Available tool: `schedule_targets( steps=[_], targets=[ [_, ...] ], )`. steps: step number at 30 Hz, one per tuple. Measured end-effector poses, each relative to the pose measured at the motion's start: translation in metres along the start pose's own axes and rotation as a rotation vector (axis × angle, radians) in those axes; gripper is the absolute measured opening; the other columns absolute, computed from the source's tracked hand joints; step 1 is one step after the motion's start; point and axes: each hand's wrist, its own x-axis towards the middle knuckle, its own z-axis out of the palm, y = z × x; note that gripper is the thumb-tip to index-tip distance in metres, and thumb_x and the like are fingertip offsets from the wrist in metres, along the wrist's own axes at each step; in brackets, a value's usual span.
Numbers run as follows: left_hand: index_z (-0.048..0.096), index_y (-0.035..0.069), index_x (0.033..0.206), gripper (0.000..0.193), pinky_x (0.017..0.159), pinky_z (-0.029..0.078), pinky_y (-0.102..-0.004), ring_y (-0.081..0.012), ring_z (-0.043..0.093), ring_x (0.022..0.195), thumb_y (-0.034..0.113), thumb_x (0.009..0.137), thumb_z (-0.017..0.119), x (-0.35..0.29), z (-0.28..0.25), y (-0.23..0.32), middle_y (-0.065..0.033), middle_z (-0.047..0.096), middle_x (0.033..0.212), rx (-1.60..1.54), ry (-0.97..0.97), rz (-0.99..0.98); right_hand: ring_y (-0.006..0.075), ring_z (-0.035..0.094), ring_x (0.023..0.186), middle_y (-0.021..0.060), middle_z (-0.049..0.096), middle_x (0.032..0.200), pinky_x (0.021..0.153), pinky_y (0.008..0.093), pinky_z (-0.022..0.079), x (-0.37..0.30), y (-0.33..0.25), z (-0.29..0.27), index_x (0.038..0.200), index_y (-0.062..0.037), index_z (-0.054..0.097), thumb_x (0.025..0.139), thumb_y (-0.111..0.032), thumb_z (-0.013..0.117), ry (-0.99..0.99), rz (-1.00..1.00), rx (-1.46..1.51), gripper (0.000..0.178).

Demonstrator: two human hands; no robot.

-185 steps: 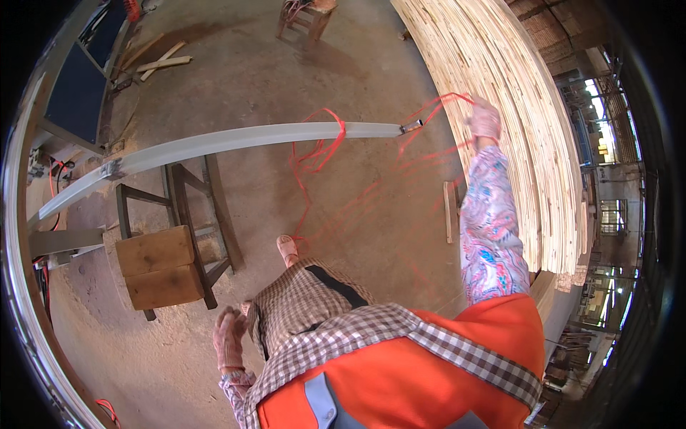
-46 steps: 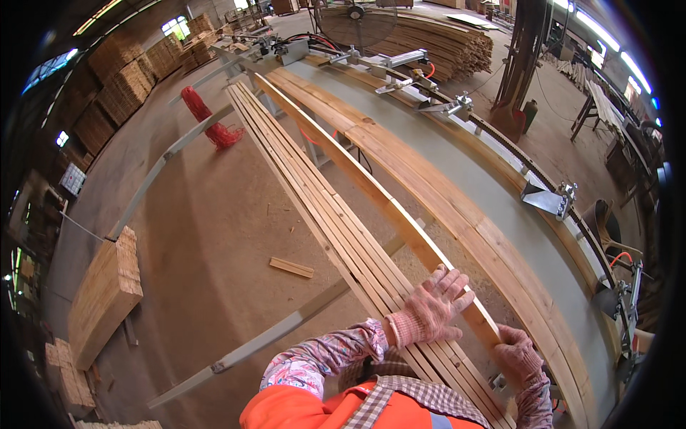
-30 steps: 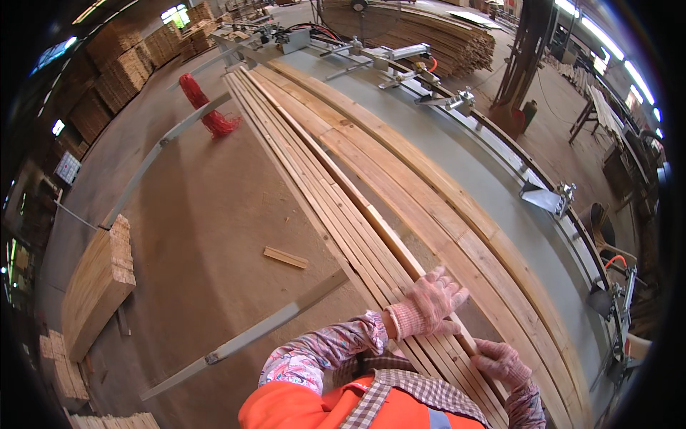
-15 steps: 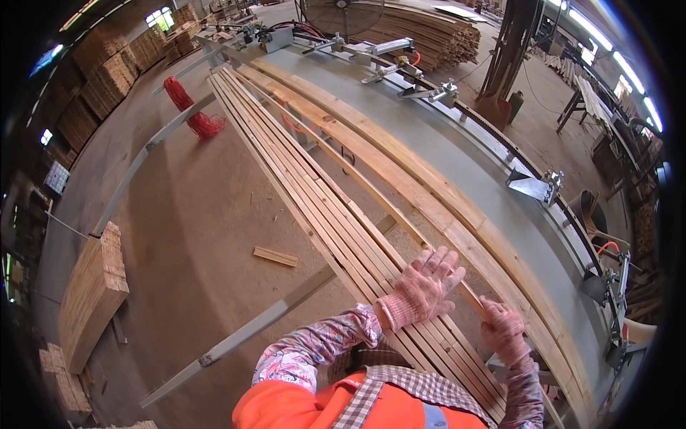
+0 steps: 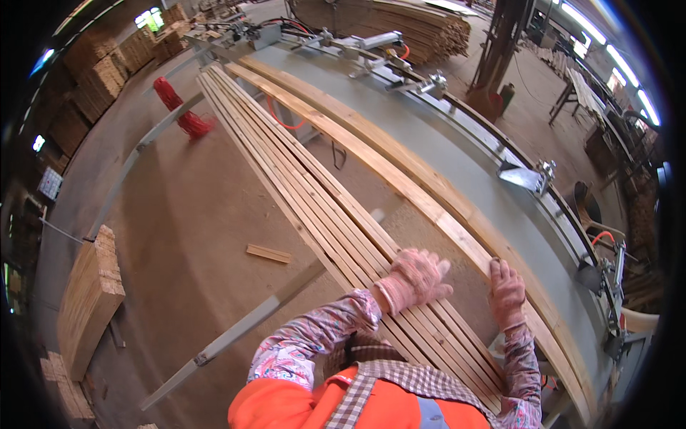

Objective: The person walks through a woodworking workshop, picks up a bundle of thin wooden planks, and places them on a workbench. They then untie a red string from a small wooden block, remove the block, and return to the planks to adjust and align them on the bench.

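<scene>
My left hand (image 5: 416,277), in a pink knit glove, rests over a row of several long, narrow wooden strips (image 5: 321,207). Its fingers are loosely bent, with the thumb apart, and they close on nothing. Further right, my gloved right hand (image 5: 506,293) grips the near edge of a long wooden strip (image 5: 400,179), fingers over the top and thumb hidden. That strip lies alongside another long board (image 5: 429,187) at the edge of a grey machine table (image 5: 457,157).
Metal clamps (image 5: 525,175) and a dark toothed rail line the table's far side. A grey support bar (image 5: 264,314) runs beneath the strips. Red netting (image 5: 182,107) hangs at the far left. Stacked wood (image 5: 93,300) stands left, and an offcut (image 5: 268,253) lies on the floor.
The loose strip between the row and the boards has shifted right against the boards, along with my right hand. My left hand has come off it and drawn back over the row.
</scene>
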Motion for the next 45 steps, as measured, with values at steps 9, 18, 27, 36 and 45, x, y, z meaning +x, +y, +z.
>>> schedule_targets(
  steps=[9, 18, 27, 36, 45],
  targets=[
    [0.067, 0.012, 0.127, 0.070, 0.114, 0.034, -0.0472, -0.0284, 0.055, 0.128, 0.069, 0.097, 0.041, 0.007, 0.008, -0.006, -0.0130, 0.065, 0.129, 0.164, 0.071, 0.113, 0.0299, 0.068, 0.106, 0.0114, 0.071, 0.119, 0.096, 0.0401, 0.053, 0.025, -0.004, -0.090, 0.132, -0.0146, 0.065, 0.087, -0.040, 0.075, -0.832, 0.189, 1.231, 0.053],
    [0.069, 0.011, 0.120, 0.060, 0.094, 0.051, -0.0397, -0.0262, 0.069, 0.106, 0.061, 0.098, 0.046, 0.008, 0.009, -0.001, -0.0118, 0.072, 0.117, 0.069, 0.157, 0.031, 0.0326, 0.063, 0.105, 0.0109, 0.064, 0.117, 0.093, 0.0426, 0.052, 0.022, 0.047, 0.021, 0.140, -0.0180, 0.055, 0.087, -0.018, 0.069, -0.141, 0.227, 0.025, 0.055],
    [0.034, 0.013, 0.159, 0.082, 0.126, 0.008, -0.0511, -0.0361, 0.021, 0.153, 0.066, 0.096, 0.044, 0.006, 0.028, -0.008, -0.0188, 0.027, 0.163, 0.135, 0.326, 0.079, 0.0097, 0.063, 0.104, 0.0012, 0.073, 0.110, 0.094, 0.0273, 0.050, -0.014, -0.009, -0.091, 0.139, -0.0080, 0.061, 0.097, -0.031, 0.068, -0.957, 0.351, 1.364, 0.048],
    [0.068, 0.008, 0.124, 0.065, 0.111, 0.036, -0.0424, -0.0264, 0.060, 0.122, 0.061, 0.102, 0.039, 0.005, -0.010, 0.004, -0.0108, 0.071, 0.121, 0.071, -0.071, -0.029, 0.0088, 0.059, 0.107, 0.0008, 0.069, 0.119, 0.095, 0.0258, 0.048, -0.031, -0.027, -0.083, 0.141, -0.0024, 0.058, 0.100, -0.033, 0.063, -0.860, 0.415, 1.577, 0.051],
    [0.074, 0.007, 0.110, 0.064, 0.104, 0.041, -0.0408, -0.0253, 0.063, 0.114, 0.061, 0.100, 0.041, -0.022, 0.010, -0.003, -0.0098, 0.073, 0.113, 0.049, -0.009, -0.102, 0.0131, 0.061, 0.108, 0.0057, 0.071, 0.119, 0.099, 0.0295, 0.046, -0.021, -0.053, -0.106, 0.138, -0.0012, 0.061, 0.096, -0.044, 0.068, -0.964, 0.367, 1.582, 0.061]
  ],
)
